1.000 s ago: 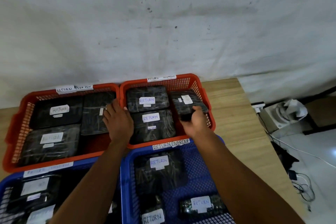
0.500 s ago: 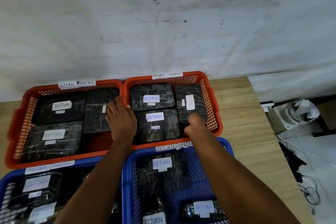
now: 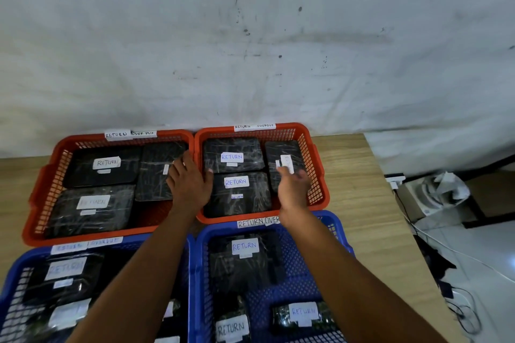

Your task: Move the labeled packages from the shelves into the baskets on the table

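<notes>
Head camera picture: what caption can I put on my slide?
Left hand rests where the left red basket meets the right red basket; right hand hovers open over a labeled package.

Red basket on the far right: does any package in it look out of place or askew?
Yes, mildly. The rightmost package in the red basket is turned a quarter against the rear package and the front package, so its label runs sideways while theirs read straight. Nothing looks spilled or damaged.
</notes>
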